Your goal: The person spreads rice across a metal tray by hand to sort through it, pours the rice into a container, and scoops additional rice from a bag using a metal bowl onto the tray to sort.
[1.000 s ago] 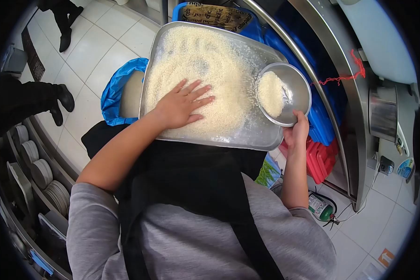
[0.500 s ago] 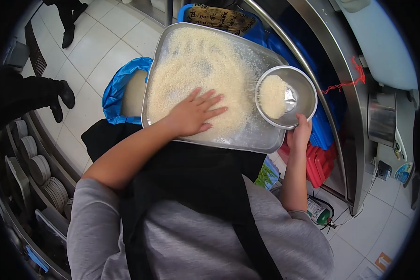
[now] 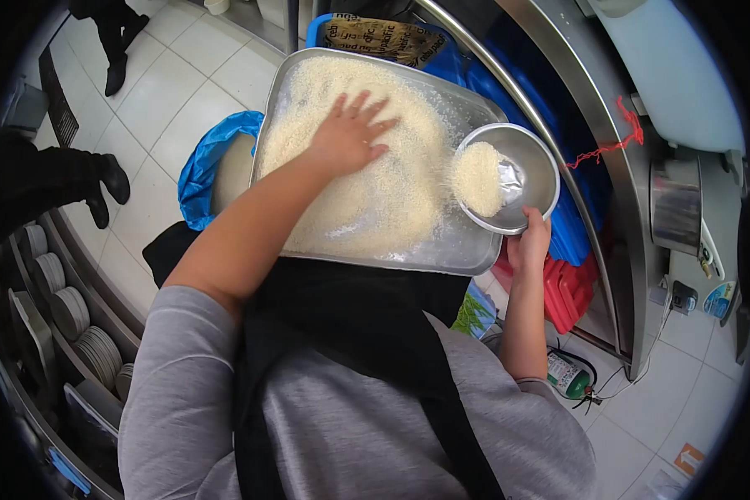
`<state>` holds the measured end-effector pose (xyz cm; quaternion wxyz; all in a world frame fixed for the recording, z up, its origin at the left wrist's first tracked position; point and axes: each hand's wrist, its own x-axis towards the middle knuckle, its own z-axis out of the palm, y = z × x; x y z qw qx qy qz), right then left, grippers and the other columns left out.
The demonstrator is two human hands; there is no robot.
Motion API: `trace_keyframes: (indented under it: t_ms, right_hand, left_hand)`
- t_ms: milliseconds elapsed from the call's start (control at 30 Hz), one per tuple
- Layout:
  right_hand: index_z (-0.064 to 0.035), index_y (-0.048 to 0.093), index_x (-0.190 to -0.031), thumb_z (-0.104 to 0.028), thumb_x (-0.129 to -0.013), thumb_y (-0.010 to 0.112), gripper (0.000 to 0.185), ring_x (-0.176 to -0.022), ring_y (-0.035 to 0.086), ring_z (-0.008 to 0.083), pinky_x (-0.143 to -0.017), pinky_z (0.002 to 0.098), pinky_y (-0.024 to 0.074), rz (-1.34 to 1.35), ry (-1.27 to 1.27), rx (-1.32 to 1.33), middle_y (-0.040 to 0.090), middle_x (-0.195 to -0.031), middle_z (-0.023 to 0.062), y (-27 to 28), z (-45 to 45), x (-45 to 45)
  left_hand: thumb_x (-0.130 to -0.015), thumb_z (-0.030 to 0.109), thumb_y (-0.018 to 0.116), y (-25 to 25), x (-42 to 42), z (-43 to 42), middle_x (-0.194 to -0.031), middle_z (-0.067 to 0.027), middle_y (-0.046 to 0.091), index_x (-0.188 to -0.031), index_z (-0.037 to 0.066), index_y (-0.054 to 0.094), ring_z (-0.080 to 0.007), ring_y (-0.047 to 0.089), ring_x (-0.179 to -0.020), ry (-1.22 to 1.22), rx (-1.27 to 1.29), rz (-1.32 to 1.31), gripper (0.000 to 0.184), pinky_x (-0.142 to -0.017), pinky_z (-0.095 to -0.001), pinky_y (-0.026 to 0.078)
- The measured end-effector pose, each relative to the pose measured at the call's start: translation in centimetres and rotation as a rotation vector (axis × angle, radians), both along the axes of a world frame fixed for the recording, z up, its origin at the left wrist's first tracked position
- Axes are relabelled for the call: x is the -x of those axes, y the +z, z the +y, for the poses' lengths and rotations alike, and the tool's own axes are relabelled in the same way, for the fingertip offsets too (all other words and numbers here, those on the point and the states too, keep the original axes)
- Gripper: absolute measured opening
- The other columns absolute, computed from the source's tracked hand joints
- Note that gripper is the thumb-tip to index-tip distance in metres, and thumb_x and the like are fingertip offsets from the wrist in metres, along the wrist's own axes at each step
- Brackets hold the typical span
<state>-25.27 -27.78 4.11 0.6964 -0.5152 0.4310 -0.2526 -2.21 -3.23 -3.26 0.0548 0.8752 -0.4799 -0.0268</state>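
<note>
Spread fingers of my left hand (image 3: 346, 143) rest on a layer of pale rice (image 3: 412, 187), palm down. The rice covers most of a large metal tray (image 3: 473, 252), and bare metal shows along its right side and near edge. My right hand (image 3: 529, 242) grips the rim of a round steel bowl (image 3: 542, 171), which sits tilted over the tray's right side. A heap of rice (image 3: 478, 179) lies in the left half of the bowl, towards the tray. Whether the bowl touches the tray I cannot tell.
Left of the tray stands an open blue bag (image 3: 195, 187) with pale contents. Blue crates (image 3: 571, 237) and a red crate (image 3: 568, 296) sit to the right, beside a curved metal rail (image 3: 529, 92). Stacked plates (image 3: 98, 354) fill a rack at left. Another person's legs (image 3: 58, 179) show nearby.
My left hand has moved across the rice, away from my body, towards the tray's far side. The bowl in my right hand stays almost where it was, with its rice still heaped.
</note>
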Motion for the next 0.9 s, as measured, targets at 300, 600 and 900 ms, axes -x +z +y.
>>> trace_keyframes:
  t_ms: [300,600,900]
  right_hand:
    - [-0.0015,0.048,-0.123,-0.006,-0.084,0.051,0.04,-0.101,0.06,0.0234,-0.084,0.0358,0.0504,-0.019,0.042,0.093,0.057,-0.114,0.0125,0.2,1.3,-1.4]
    - [-0.001,0.048,-0.124,-0.006,-0.085,0.05,0.039,-0.1,0.059,0.0224,-0.084,0.0346,0.049,-0.031,0.053,0.059,0.058,-0.114,0.0118,0.2,1.0,-2.2]
    - [-0.0005,0.05,-0.119,-0.007,-0.086,0.05,0.033,-0.095,0.061,0.022,-0.08,0.0347,0.0508,-0.015,0.039,0.063,0.06,-0.11,0.0117,1.3,1.0,-2.2]
  left_hand:
    - [-0.094,0.049,0.044,-0.2,1.4,8.3,-0.155,-0.0059,0.021,-0.148,0.029,0.028,-0.0317,0.018,-0.143,0.099,0.06,-0.061,0.06,-0.114,-0.0518,0.014]
    - [-0.092,0.049,0.047,0.3,7.4,8.3,-0.155,-0.0121,0.02,-0.148,0.025,0.027,-0.0353,0.019,-0.142,0.013,0.106,0.122,0.064,-0.113,-0.0536,0.015]
    - [-0.091,0.049,0.049,0.2,8.6,7.0,-0.155,-0.0117,0.02,-0.148,0.026,0.027,-0.0349,0.022,-0.141,-0.02,0.141,0.16,0.065,-0.113,-0.0538,0.018]
